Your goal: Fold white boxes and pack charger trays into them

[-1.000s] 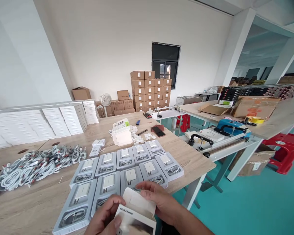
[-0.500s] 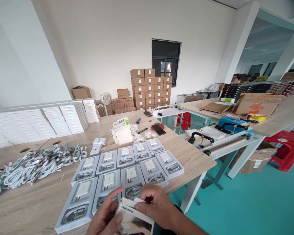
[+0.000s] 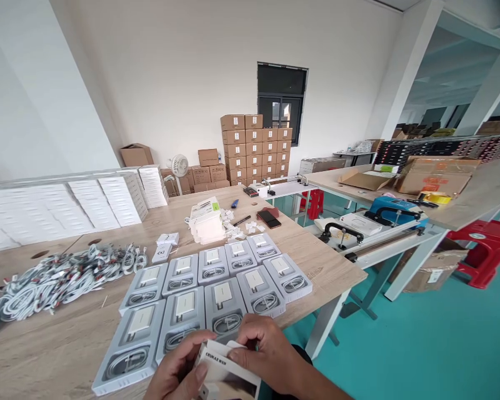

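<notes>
A small white printed box (image 3: pixel 227 368) is held low in front of me, its upper end flaps raised and its lower part cut off by the frame. My left hand (image 3: pixel 181 369) grips its left side, thumb on the printed face. At the top edge, my right hand (image 3: pixel 264 350) pinches a white flap between thumb and fingers. Just beyond my hands lie several grey trays (image 3: pixel 148 355) in two rows. Each tray carries a white charger (image 3: pixel 185 304) and a coiled white cable (image 3: pixel 227 324).
Left of the trays lies a heap of coiled cables (image 3: pixel 66 280), with stacked white boxes (image 3: pixel 108 203) behind. Papers (image 3: pixel 206 222), a phone (image 3: pixel 269 218) and two small white boxes (image 3: pixel 162 253) rest farther back. A sealing machine (image 3: pixel 358 233) stands right of the table (image 3: pixel 320 266).
My left index finger has come down closer to the box's top edge. My right hand stays at the flap, and the view has shifted slightly.
</notes>
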The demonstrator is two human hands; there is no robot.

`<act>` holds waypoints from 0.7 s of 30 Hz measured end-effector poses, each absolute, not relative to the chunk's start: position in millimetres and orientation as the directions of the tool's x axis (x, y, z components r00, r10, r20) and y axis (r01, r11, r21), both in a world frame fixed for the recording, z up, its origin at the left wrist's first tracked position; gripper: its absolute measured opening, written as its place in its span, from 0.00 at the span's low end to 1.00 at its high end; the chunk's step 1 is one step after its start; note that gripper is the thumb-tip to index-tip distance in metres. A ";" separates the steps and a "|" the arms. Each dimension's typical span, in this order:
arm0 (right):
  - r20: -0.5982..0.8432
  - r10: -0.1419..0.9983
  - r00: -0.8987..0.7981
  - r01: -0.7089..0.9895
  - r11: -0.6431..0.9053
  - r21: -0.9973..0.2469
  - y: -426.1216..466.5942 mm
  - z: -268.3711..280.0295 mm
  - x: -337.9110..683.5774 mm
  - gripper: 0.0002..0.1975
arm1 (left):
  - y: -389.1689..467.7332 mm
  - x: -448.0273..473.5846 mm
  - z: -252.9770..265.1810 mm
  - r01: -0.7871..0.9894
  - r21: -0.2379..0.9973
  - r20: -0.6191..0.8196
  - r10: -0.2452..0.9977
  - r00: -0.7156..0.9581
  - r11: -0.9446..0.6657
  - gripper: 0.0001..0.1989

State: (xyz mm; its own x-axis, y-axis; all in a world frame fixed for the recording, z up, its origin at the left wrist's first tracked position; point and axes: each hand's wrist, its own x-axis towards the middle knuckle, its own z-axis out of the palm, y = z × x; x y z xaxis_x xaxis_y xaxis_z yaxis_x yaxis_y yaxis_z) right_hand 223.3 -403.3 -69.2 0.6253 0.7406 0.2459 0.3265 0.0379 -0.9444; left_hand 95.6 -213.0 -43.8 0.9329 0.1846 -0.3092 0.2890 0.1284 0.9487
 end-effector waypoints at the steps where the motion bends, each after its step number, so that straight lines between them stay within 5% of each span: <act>1: 0.251 0.745 0.618 0.330 0.044 -0.943 -403.8 -67.3 222.4 0.12 | -213.0 95.4 -43.7 0.294 0.947 -0.312 0.170 0.935 0.127 0.28; 7: 0.294 0.780 0.552 0.324 0.124 -0.938 -404.8 -54.5 219.9 0.13 | -209.6 94.8 -39.5 0.274 0.929 -0.323 0.185 0.928 0.248 0.25; 14: 0.212 0.787 0.580 0.102 0.187 -0.977 -399.2 -82.0 210.9 0.15 | -194.6 91.7 -50.0 0.175 0.929 -0.308 0.422 0.853 0.326 0.34; 18: 0.288 0.779 0.558 0.201 0.210 -0.957 -401.4 -84.1 198.3 0.15 | -196.4 88.7 -53.7 0.169 0.926 -0.302 0.392 0.869 0.338 0.32; 21: 0.176 0.805 0.567 0.164 0.099 -0.982 -406.0 -76.8 198.4 0.16 | -203.3 85.9 -47.9 0.195 0.949 -0.275 0.351 0.895 0.247 0.29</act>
